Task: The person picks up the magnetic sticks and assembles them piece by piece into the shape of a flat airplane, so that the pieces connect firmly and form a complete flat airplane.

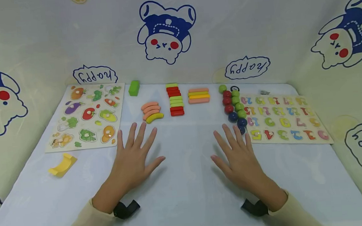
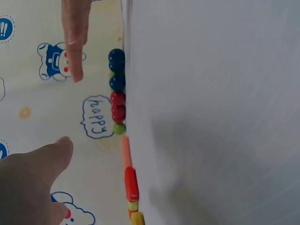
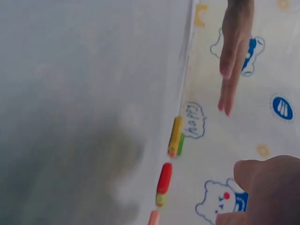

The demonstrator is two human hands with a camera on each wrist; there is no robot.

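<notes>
Both hands are spread over the white table, holding nothing. My left hand (image 1: 133,159) has straight fingers pointing up to a yellow curved stick (image 1: 155,118) and three pink curved sticks (image 1: 150,110). My right hand (image 1: 240,158) is likewise spread, its fingertips close to the dark blue balls (image 1: 233,117). Red balls (image 1: 227,101) and green balls (image 1: 239,106) line up behind those. Between the hands, further back, lie a column of red and light-green sticks (image 1: 176,101) and a set of pink and yellow sticks (image 1: 199,96). In each wrist view the opposite hand appears at the top.
A vegetable puzzle board (image 1: 85,117) lies at the left, with a yellow arch block (image 1: 62,165) in front of it. Beside its far corner stands a green block (image 1: 134,88). A number puzzle board (image 1: 283,119) lies at the right. A patterned cloth (image 1: 209,25) rises behind the table.
</notes>
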